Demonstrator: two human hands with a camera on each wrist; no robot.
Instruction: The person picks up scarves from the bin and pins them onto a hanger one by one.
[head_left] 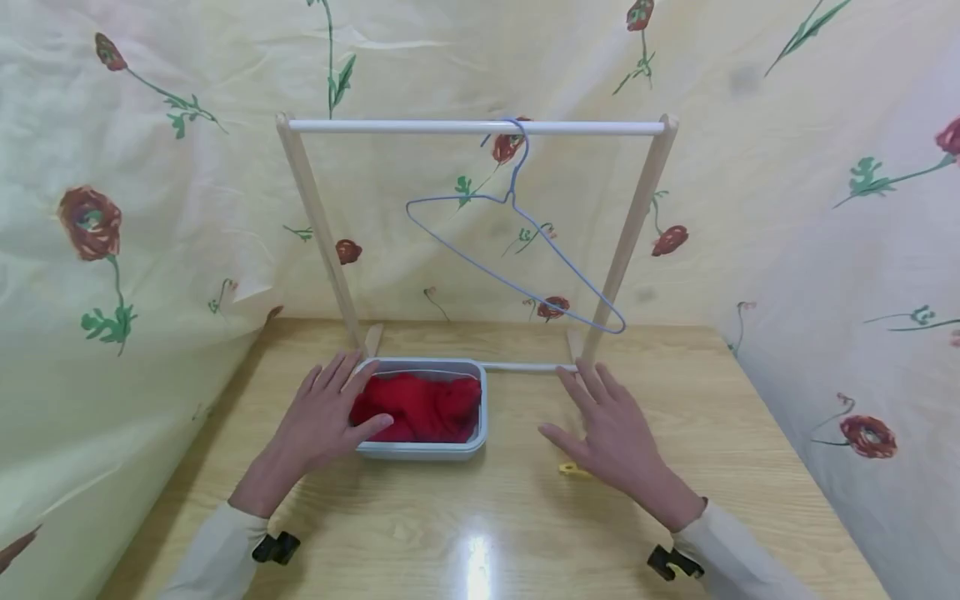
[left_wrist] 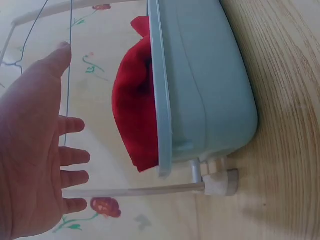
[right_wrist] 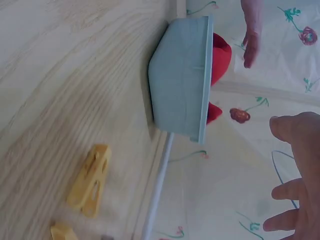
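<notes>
A pale blue-grey plastic tub (head_left: 481,417) stands on the table with a crumpled red cloth (head_left: 420,408) in it. My left hand (head_left: 322,417), fingers spread, hovers over the tub's left side and covers part of its rim. In the left wrist view its palm faces the tub with nothing in it. To the right of the tub, my right hand (head_left: 611,433) is held with spread fingers, holding nothing. Below it lies a yellow clothes peg (right_wrist: 90,181), mostly hidden by the hand in the head view. A blue wire hanger (head_left: 512,196) hangs tilted from the rack's top bar.
Behind the tub stands a small clothes rack with wooden side posts (head_left: 322,225) and a white top bar (head_left: 390,127). Its low white crossbar (head_left: 525,367) runs just above the table (head_left: 420,525). Another yellow piece (right_wrist: 63,232) lies near the peg. Flower-patterned sheeting (head_left: 795,208) surrounds the table.
</notes>
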